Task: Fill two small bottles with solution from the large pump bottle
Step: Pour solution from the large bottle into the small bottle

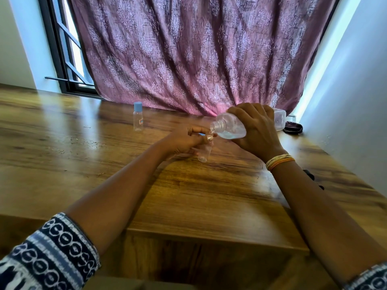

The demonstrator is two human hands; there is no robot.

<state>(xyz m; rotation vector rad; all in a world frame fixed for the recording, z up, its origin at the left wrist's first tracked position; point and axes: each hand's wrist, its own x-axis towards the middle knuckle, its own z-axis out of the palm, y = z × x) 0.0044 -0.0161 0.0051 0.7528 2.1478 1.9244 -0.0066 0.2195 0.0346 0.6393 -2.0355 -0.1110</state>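
Observation:
My right hand (256,128) grips the large clear bottle (229,127), tipped on its side with the pump off and its threaded neck pointing left and down. Clear liquid lies in its lower side. Its neck meets the mouth of a small clear bottle (204,152), which my left hand (184,141) holds tilted just above the wooden table (104,164). Something light blue shows between my left fingers. A second small bottle (138,119) with a light blue cap stands upright farther back on the left.
A patterned mauve curtain (199,55) hangs behind the table's far edge. A dark object (293,127) lies at the far right by the wall, and another dark item (312,176) peeks out behind my right forearm. A window frame (62,59) stands at the back left.

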